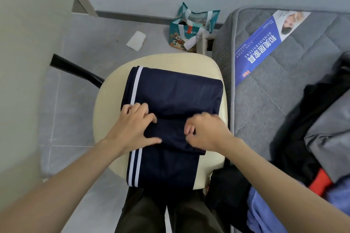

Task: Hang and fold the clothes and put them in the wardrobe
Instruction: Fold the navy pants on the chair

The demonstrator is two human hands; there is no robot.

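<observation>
Navy trousers [176, 92] with two white side stripes lie folded on the cream seat of a chair [217, 66] in front of me. My left hand [132, 126] rests on the striped left edge, fingers curled into the cloth and thumb stretched under a fold. My right hand [204, 130] grips the edge of the same fold at the middle right, fingers curled round the fabric. The near end of the trousers hangs over the seat's front edge toward my legs.
A grey mattress [274, 100] with a blue label stands at the right, piled with black, grey, red and blue clothes [310, 149]. On the grey floor behind the chair sit a teal gift bag [189, 28] and a white paper [136, 40]. A pale panel [28, 43] fills the left.
</observation>
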